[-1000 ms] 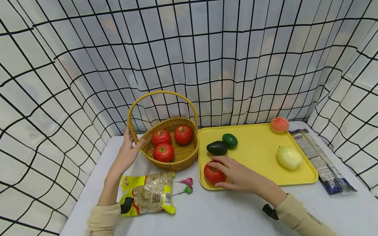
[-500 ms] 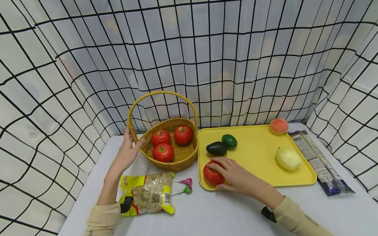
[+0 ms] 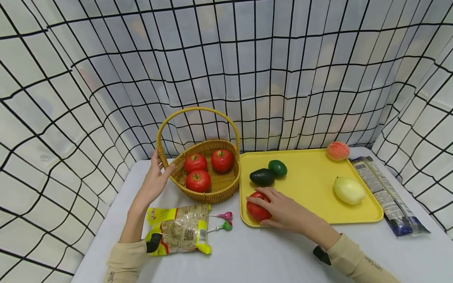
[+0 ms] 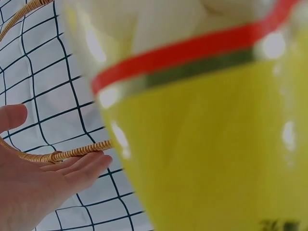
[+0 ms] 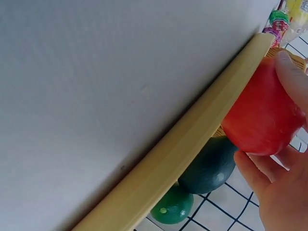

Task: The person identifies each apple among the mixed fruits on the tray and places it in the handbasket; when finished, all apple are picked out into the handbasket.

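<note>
My right hand [image 3: 283, 210] grips a red apple [image 3: 257, 210] at the tray's near left corner; in the right wrist view, thumb and fingers lie on opposite sides of the apple [image 5: 262, 110]. At the wicker basket [image 3: 223, 193] my left hand [image 3: 153, 184] rests against its left side. The left wrist view has the handle [image 4: 79, 151] lying across that hand's nearly straight fingers, the thumb standing apart from it. Inside the basket are three red apples, one at the front [image 3: 198, 181]. The yellow tray [image 3: 308, 165] also carries a dark avocado [image 3: 262, 177] and a smaller green fruit [image 3: 277, 168].
A pale yellow pear [image 3: 349, 190] and a peach [image 3: 337, 151] sit on the tray's right part. Beyond its right edge lies a dark flat packet [image 3: 389, 196]. A yellow snack bag [image 3: 180, 230] and two lollipops [image 3: 225, 225] lie before the basket. Black-lined netting [image 3: 255, 78] encloses the table.
My right fingers have closed in slightly around the apple, which stays in the tray corner. My left hand keeps its place at the basket. The head view has shifted slightly.
</note>
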`<state>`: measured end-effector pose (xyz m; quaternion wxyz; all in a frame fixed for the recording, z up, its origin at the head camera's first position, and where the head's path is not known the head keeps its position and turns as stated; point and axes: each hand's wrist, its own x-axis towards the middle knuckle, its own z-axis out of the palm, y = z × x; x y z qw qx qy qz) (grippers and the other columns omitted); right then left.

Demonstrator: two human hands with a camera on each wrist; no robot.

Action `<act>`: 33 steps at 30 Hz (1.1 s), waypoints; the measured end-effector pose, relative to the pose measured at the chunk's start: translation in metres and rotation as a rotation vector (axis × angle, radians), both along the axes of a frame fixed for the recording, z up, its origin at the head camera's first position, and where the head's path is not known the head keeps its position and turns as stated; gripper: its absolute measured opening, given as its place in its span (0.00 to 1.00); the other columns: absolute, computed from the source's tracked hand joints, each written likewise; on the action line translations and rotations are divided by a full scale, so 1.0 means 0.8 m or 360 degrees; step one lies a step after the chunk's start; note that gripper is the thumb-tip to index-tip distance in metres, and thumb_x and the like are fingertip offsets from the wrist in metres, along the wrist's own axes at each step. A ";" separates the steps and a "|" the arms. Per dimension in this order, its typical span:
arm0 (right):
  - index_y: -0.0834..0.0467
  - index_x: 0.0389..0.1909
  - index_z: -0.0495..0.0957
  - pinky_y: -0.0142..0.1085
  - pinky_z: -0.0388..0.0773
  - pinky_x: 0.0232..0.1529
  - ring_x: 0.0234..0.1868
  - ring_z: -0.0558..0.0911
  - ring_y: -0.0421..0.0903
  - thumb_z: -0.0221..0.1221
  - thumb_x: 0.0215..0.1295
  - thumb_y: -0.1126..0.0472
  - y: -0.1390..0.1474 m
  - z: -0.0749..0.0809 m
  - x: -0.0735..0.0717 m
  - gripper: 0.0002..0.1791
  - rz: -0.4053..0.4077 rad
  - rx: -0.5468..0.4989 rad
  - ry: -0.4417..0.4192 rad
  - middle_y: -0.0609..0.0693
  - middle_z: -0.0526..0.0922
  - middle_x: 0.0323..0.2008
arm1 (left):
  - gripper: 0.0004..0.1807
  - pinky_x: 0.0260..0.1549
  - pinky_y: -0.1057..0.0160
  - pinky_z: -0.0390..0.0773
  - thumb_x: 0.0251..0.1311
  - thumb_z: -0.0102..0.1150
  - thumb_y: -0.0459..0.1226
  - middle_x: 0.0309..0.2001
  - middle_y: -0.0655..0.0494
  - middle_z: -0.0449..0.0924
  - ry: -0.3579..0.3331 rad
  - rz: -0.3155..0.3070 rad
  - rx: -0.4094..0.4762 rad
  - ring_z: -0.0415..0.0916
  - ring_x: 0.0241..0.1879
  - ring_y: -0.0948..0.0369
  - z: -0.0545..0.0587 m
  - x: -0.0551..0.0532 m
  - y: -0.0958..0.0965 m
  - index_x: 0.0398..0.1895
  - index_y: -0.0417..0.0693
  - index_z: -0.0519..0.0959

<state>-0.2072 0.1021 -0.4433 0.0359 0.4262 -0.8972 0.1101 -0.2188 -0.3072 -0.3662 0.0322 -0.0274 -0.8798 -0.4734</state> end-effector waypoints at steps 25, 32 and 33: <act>0.35 0.76 0.64 0.47 0.86 0.55 0.73 0.69 0.52 0.73 0.59 0.46 0.033 0.035 -0.003 0.44 -0.0120 -0.0180 0.0090 0.52 0.65 0.75 | 0.47 0.79 0.38 0.50 0.81 0.41 0.49 0.82 0.28 0.32 0.0013 0.0031 -0.0006 0.40 0.81 0.34 -0.002 0.002 -0.004 0.81 0.51 0.19; 0.39 0.76 0.65 0.46 0.85 0.56 0.72 0.70 0.54 0.74 0.59 0.47 0.025 0.053 -0.018 0.45 -0.0077 -0.0359 0.0258 0.56 0.66 0.74 | 0.47 0.78 0.37 0.50 0.81 0.40 0.49 0.81 0.27 0.35 0.0039 0.0030 -0.0042 0.42 0.81 0.34 -0.003 0.003 0.000 0.81 0.50 0.19; 0.40 0.76 0.65 0.47 0.85 0.57 0.72 0.70 0.54 0.74 0.59 0.47 0.022 0.055 -0.021 0.45 -0.0066 -0.0384 0.0283 0.56 0.66 0.74 | 0.47 0.78 0.37 0.50 0.81 0.40 0.49 0.81 0.27 0.35 0.0040 0.0028 -0.0045 0.42 0.81 0.34 -0.003 0.003 0.001 0.81 0.49 0.19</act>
